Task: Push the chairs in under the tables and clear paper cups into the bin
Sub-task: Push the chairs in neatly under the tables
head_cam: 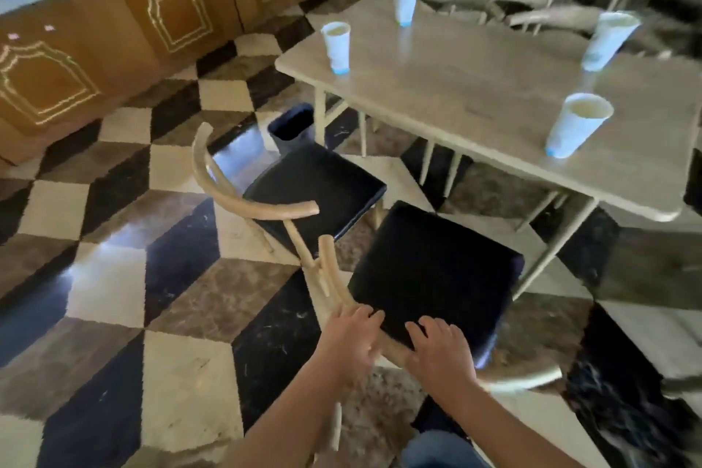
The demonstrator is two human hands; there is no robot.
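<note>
The near chair [433, 270] stands on the chequered floor [114, 277] just in front of the worktop [475, 87], its black seat pointing toward the worktop's near edge and not yet under it. Both hands are on its curved wooden back rail at the seat's rear edge. The left hand [351, 338] wraps the rail where it bends, fingers curled over the top and touching the seat's corner, so its grip is clamped on the chair. The right hand [440, 350] lies just beside it on the same rail, fingers spread and bent over the rear edge of the seat; it presses on the chair, but whether the fingers close around the rail cannot be told.

A second chair [315, 190] with the same black seat stands just to the left, its back rail nearly touching the near chair's rail, also out from under the worktop.

Four paper cups stand upright on the worktop: one [575, 125] near the front edge on the right, one [337, 46] by the left corner, one [405, 0] at the far side, one [607, 40] far right. A dark bin [292, 125] sits on the floor beside the worktop's left leg. Wooden cabinets [114, 30] line the far wall.
</note>
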